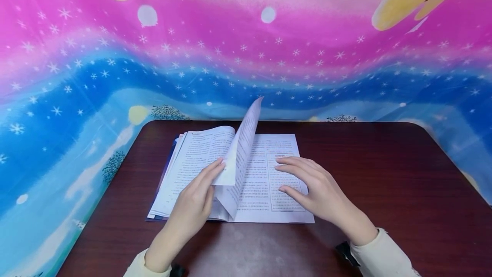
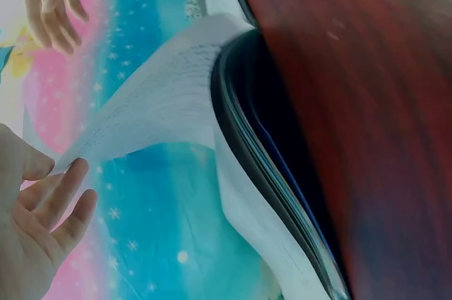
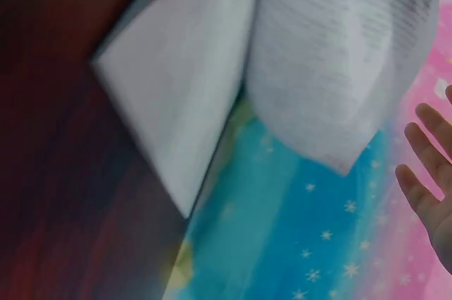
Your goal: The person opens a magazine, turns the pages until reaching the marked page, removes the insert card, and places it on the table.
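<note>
An open book (image 1: pixel 251 200) with printed pages lies on the dark table. My left hand (image 1: pixel 194 195) pinches the edge of a raised page (image 1: pixel 246 140) between thumb and fingers, and the page stands up curved near the book's middle. In the left wrist view, that page (image 2: pixel 162 88) stretches from the fingertips to the book's spine. My right hand (image 1: pixel 315 183) hovers over the right-hand page (image 1: pixel 284 144), fingers spread and loosely bent with nothing between them. In the right wrist view, the right hand (image 3: pixel 431 173) is apart from the lifted page (image 3: pixel 325 67).
The reddish-brown table (image 1: pixel 384 161) extends to both sides of the book. Behind it hangs a colourful cloth (image 1: pixel 230 54) with snowflake shapes, touching the table's far edge. A stack of turned pages (image 1: pixel 192 153) forms the book's left side.
</note>
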Motion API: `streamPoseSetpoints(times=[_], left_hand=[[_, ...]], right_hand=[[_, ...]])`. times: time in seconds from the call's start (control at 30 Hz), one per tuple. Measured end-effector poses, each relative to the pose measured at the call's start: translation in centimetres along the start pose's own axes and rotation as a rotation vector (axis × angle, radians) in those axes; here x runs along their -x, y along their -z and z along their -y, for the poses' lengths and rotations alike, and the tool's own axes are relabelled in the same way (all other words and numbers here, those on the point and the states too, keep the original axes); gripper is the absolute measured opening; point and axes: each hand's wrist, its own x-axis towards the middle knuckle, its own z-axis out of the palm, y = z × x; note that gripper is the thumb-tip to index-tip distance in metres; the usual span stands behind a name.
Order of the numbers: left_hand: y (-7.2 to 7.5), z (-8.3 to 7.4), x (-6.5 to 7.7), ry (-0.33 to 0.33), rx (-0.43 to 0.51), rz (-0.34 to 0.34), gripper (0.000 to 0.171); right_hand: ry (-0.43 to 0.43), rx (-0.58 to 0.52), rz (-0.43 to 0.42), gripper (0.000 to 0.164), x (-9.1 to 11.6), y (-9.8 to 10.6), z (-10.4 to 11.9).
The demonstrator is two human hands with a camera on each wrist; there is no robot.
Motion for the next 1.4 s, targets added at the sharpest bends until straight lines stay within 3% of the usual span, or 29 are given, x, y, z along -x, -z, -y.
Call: streamPoseSetpoints(times=[0.27, 0.5, 0.77, 1.03, 1.4], left_hand=[[1.4, 1.2, 1.3, 0.109, -0.077, 0.011, 0.069], [2.2, 2.0, 2.0, 0.143, -0.12, 0.001, 0.071], [2.9, 2.7, 2.8, 0.228, -0.164, 0.065, 0.081], [3.8, 4.0, 3.8, 0.276, -0.189, 0.163, 0.086], [4.8, 5.9, 4.3, 0.328, -0.218, 0.258, 0.066]], right_hand=[[-0.033, 0.047, 0.056, 0.049, 2.0, 0.4, -1.7], [-0.014, 0.078, 0.088, 0.042, 3.2, 0.5, -2.9], [-0.019, 0.13, 0.174, 0.046, 4.0, 0.7, -3.6], [-0.128, 0.097, 0.317, 0.046, 4.7, 0.8, -4.1], [-0.258, 0.026, 0.436, 0.048, 4.9, 0.6, -4.8]])
